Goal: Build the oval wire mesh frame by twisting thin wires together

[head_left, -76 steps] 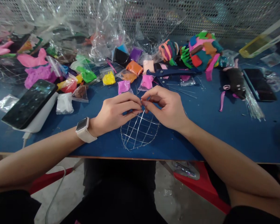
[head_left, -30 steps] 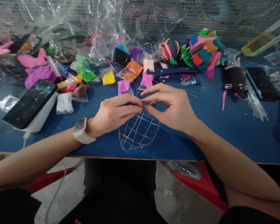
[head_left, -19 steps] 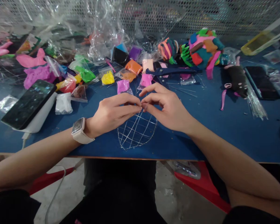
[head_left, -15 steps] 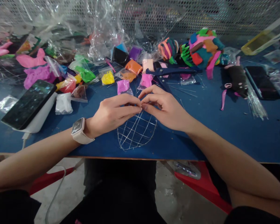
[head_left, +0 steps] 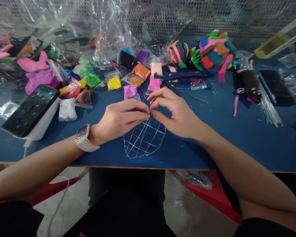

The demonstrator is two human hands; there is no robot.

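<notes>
A leaf-shaped wire frame with a grid of crossing wires lies over the blue table, its pointed end toward me. My left hand, with a watch on the wrist, pinches the frame's far end between thumb and fingers. Fingertip to fingertip with it, my right hand pinches the same end from the other side. The fingers cover that part of the wire. Just beyond the hands are bags of pink clay and violet clay, and dark blue pliers.
At the left, a phone rests on a white block with a cable. Bagged clay, including a white bag, crowds the back. A colourful clay figure, a black clay animal, a bundle of wires and another phone are at the right.
My right hand has shifted very slightly, its fingers lifting a little at the frame's far end. The left hand and the wire frame stay almost where they were.
</notes>
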